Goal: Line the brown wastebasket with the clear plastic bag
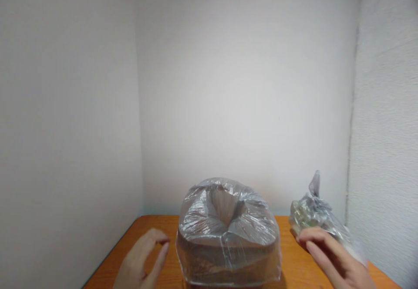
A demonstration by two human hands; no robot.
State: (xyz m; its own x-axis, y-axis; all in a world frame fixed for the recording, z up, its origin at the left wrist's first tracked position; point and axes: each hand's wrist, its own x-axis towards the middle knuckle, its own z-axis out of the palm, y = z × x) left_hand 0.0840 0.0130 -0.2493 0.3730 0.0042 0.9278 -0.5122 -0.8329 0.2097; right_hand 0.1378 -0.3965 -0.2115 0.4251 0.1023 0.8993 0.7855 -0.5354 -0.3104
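Head view: orange wooden tabletop (287, 241) low in frame, boxed in by plain white walls (241, 97) left, back and right. No readable writing anywhere. Bottom centre, brown block wrapped in clear crinkled plastic (228, 236). Lower right, right hand (333, 256), grip closed around small clear bag (315, 215), contents possibly greenish, blurred. Lower left, left hand (142, 260), grip spread, empty, just beside wrapped block.

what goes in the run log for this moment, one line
left hand open by big bag | right hand grips small bag | table
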